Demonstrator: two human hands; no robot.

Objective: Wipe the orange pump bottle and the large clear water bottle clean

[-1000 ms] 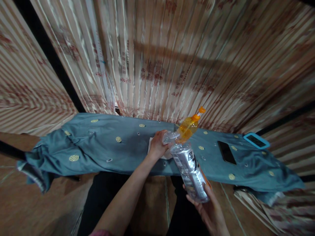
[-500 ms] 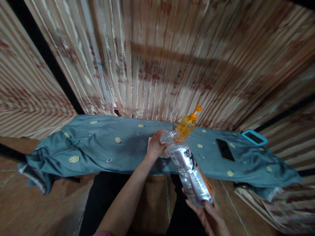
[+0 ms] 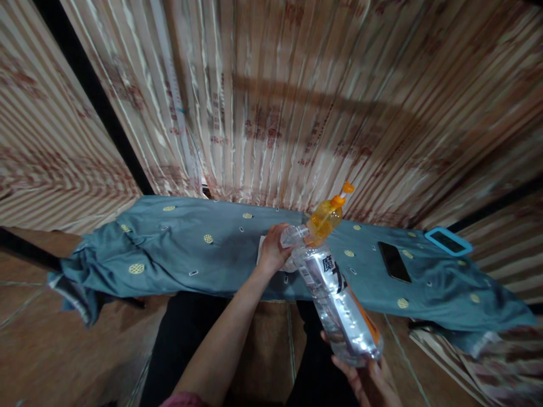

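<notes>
A large clear plastic bottle (image 3: 339, 302) with a silver and orange label leans across the front of the bench, its upper end toward the far left. My right hand (image 3: 365, 379) is closed around its base. My left hand (image 3: 274, 249) has its fingers wrapped about a clear plastic piece (image 3: 292, 236) at the bottle's upper end; whether the two are joined I cannot make out. Just behind them stands an orange-topped pump bottle (image 3: 326, 219) of yellow liquid, its lower part hidden. White paper (image 3: 261, 249) shows under my left hand.
A grey-green patterned cloth (image 3: 169, 249) covers the narrow bench. To the right lie a black phone (image 3: 394, 262) and a blue-framed device (image 3: 448, 242). A striped curtain (image 3: 271, 102) hangs behind, with a dark pole (image 3: 97, 102) at the left.
The whole view has shifted slightly, so the scene sits a little further right. Both hands keep their hold, and the bottle remains tilted much as before.
</notes>
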